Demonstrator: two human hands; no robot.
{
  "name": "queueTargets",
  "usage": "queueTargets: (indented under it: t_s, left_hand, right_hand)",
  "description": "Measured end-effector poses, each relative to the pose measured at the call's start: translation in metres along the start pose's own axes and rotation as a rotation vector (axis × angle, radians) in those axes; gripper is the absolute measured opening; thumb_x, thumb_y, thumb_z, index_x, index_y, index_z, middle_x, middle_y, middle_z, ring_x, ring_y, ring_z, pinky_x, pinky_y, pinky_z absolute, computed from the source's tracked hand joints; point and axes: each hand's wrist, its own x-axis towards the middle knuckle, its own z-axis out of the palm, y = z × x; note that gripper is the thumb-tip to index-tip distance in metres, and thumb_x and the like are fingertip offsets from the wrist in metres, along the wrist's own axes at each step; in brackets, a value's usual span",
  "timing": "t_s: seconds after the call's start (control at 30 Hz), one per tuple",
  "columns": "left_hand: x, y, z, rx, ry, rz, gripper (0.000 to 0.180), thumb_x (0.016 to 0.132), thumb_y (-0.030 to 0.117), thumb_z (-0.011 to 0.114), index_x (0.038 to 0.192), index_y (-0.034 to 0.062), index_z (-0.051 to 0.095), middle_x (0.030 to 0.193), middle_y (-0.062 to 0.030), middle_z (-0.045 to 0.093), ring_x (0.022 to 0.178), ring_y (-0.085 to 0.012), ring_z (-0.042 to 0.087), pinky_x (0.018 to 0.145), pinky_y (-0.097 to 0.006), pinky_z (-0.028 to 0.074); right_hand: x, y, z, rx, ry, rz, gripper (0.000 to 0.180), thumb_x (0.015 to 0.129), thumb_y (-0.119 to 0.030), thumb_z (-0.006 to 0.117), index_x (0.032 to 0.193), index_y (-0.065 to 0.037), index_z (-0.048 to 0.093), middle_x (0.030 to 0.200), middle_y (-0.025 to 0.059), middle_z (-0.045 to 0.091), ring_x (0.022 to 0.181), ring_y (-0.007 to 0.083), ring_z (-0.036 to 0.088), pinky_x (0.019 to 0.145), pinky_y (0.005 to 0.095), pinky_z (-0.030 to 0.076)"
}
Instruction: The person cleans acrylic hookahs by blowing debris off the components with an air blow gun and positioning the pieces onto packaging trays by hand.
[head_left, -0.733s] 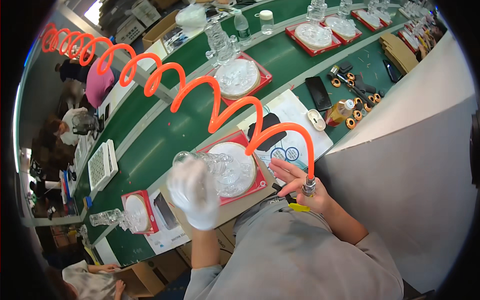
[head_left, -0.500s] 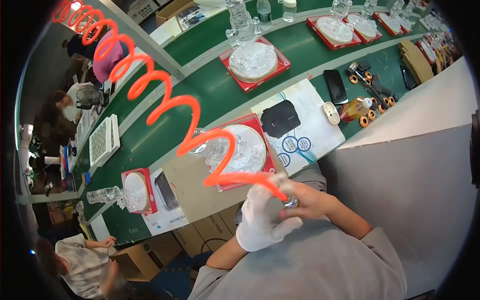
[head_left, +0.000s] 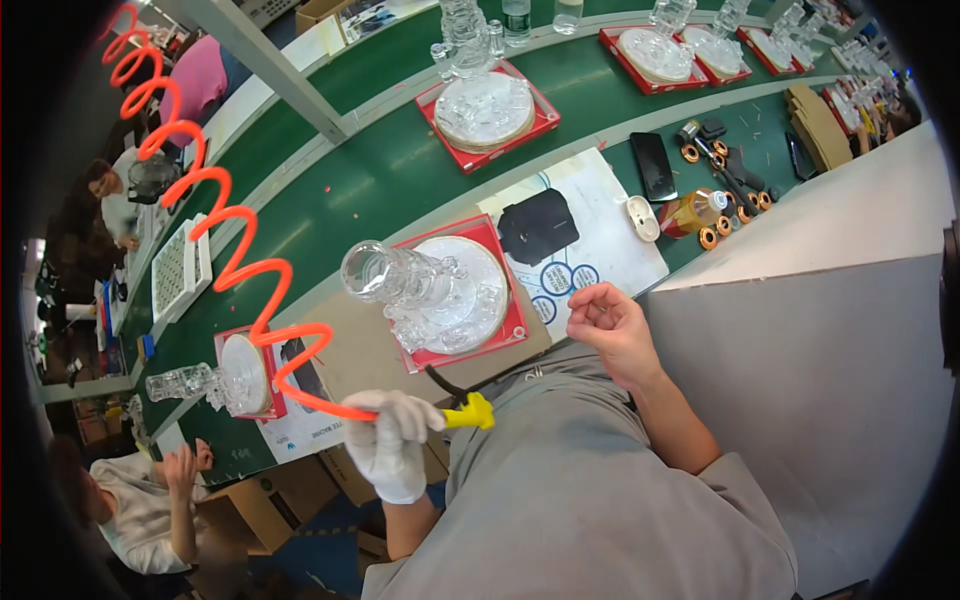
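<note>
My left hand [head_left: 388, 440], in a white glove, is closed round the rear of a yellow air blow gun [head_left: 470, 412] with a black nozzle. An orange coiled hose [head_left: 305, 350] runs from it up to the far left. My right hand [head_left: 612, 335] is bare and raised at the front of the bench, its fingers loosely curled and apart with nothing visible in them. Ahead of both hands, a clear glass vessel with a wide tube neck [head_left: 385, 272] lies on a round white disc [head_left: 480, 290] in a red tray [head_left: 513, 325].
More glassware stands on discs in red trays [head_left: 545, 118] along the green bench [head_left: 350, 195]. To the right are a black pouch [head_left: 540, 228], a phone [head_left: 653, 165], a bottle [head_left: 690, 213] and several copper-coloured rings [head_left: 708, 238]. A co-worker [head_left: 140, 490] sits at the left.
My hands were together at the hose's metal end; now they are apart. The left has moved left with the yellow blow gun on the hose. The right has let go and risen toward the bench.
</note>
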Motion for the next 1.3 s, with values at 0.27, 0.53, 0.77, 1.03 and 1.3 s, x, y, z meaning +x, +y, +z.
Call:
queueTargets:
  t_s: [0.27,0.53,0.77,1.03,1.3]
  left_hand:
    - [0.014,0.012,-0.026,0.182,0.112,0.185,0.015,0.101,0.017,0.045,0.11,0.005,0.047,0.06,-0.0004,0.036,0.052,-0.0123,0.038,0.052,-0.03,0.042]
    - [0.026,0.011,-0.056,0.242,0.202,0.273,0.021,0.101,0.013,0.043,0.119,0.0045,0.05,0.061,0.001,0.034,0.053,-0.0097,0.036,0.054,-0.027,0.041]
    - [0.027,0.003,-0.069,0.246,0.235,0.248,0.019,0.1,0.01,0.044,0.117,0.0038,0.049,0.064,0.0007,0.036,0.056,-0.0097,0.038,0.058,-0.027,0.04]
    - [0.028,-0.002,-0.076,0.258,0.247,0.256,0.021,0.101,0.011,0.042,0.12,0.0035,0.048,0.064,0.0006,0.036,0.055,-0.0095,0.037,0.057,-0.027,0.04]
    - [0.03,-0.006,-0.07,0.313,0.296,0.224,0.022,0.102,0.011,0.041,0.121,0.0031,0.046,0.065,-0.0001,0.038,0.056,-0.0094,0.038,0.059,-0.028,0.043]
  right_hand:
    - [-0.002,0.003,0.003,-0.045,0.044,-0.044,0.023,0.075,0.01,0.069,0.096,0.003,0.066,0.118,0.0112,0.054,0.093,0.0129,0.058,0.081,0.0269,0.051]
    - [-0.001,0.014,-0.006,0.0,0.094,-0.234,0.011,0.077,0.01,0.068,0.083,0.002,0.067,0.113,0.0102,0.053,0.09,0.0127,0.057,0.076,0.0258,0.05]
    - [0.002,0.021,-0.014,0.153,0.086,-0.29,0.003,0.087,-0.002,0.066,0.085,-0.001,0.064,0.11,0.0089,0.055,0.092,0.0142,0.056,0.084,0.0286,0.045]
    - [0.003,0.012,-0.011,0.178,0.127,-0.247,0.028,0.098,-0.029,0.053,0.087,-0.006,0.064,0.123,0.0215,0.059,0.122,0.0276,0.052,0.108,0.0421,0.035]
    - [-0.001,0.017,-0.023,0.341,0.15,-0.097,0.028,0.102,-0.028,0.044,0.086,-0.007,0.055,0.104,0.0155,0.066,0.094,0.0244,0.065,0.092,0.0407,0.05]
